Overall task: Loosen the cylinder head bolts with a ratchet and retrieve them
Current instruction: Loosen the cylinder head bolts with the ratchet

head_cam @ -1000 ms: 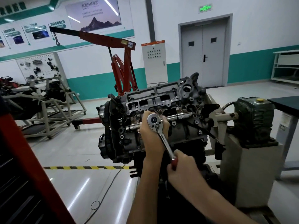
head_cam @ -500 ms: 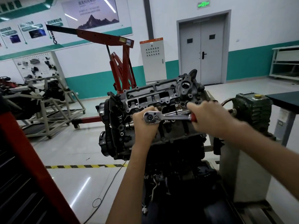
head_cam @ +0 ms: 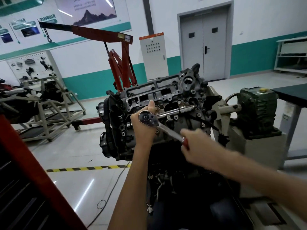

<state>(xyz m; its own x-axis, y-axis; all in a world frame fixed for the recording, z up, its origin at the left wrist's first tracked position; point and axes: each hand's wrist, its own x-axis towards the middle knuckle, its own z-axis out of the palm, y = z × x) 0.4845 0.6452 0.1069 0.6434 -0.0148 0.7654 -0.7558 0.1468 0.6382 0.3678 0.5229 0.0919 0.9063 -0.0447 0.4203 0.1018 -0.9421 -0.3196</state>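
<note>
While my left grip [head_cam: 143, 130] cups the head of the ratchet [head_cam: 166, 129] against the cylinder head [head_cam: 166, 95] and my right grip [head_cam: 198, 146] wraps its red handle, the bolt sits hidden beneath the tool. If I pull off-axis, I judge the drive could slip off, rounding the bolt and throwing my knuckles into the casting.

"2025年02月" on wall poster [head_cam: 47, 18]

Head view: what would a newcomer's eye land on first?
The bare engine fills the centre. Against it, the left hand holds the ratchet at its head while the right hand grips the red handle, lower right. A red crane stands behind, to the left.
</note>
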